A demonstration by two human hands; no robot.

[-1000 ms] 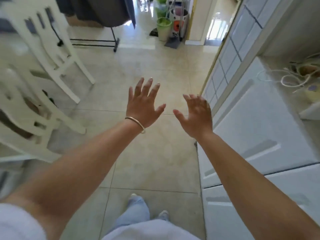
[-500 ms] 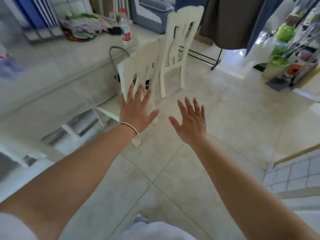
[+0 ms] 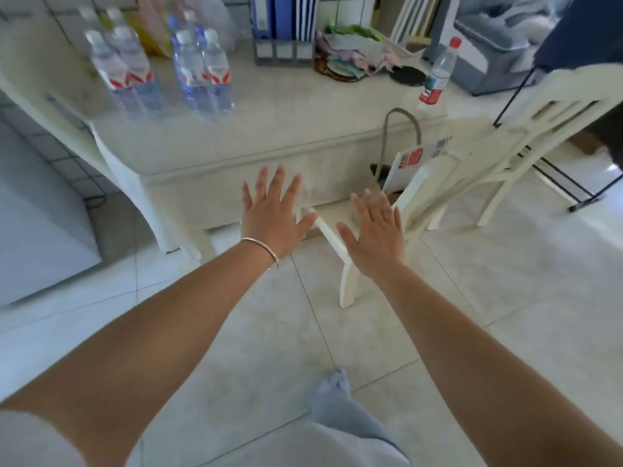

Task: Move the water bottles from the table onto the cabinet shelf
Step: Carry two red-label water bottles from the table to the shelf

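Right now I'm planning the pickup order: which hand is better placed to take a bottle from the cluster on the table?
Left, probably. The left hand is open, empty, and on the same side as the bottle cluster at the table's far left. The right hand, also open, hovers over the chair, further from them.

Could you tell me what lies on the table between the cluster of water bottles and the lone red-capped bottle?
In the head view, bare tabletop separates the cluster from the red-capped bottle.

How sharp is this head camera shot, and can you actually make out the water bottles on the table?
Head view: motion blur smears the clustered water bottles at upper left, labels unreadable; the lone red-capped bottle is clearer; both open hands, left hand and right hand, are fairly sharp; wide-angle bending curves the table edge; daylight is soft.
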